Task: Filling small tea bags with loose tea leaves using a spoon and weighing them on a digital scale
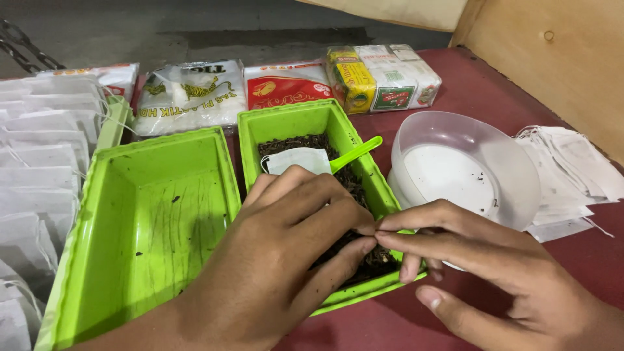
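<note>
My left hand (286, 260) and my right hand (494, 273) meet fingertip to fingertip over the near end of a green tray (250, 127) that holds dark loose tea leaves (354, 185). Both hands pinch thumb against forefinger at the same spot. Whatever lies between the fingers is too small or too hidden to make out. A white empty tea bag (299, 159) lies on the leaves at the far end of the tray. The green plastic spoon (356, 153) rests beside it, with its handle on the tray's right rim.
A second, larger green tray (104, 195) stands to the left with only a few crumbs. White filled bags (39, 162) lie in rows at far left. A clear plastic bowl (513, 175) and a stack of empty bags (572, 175) sit to the right. Packets (383, 75) line the back.
</note>
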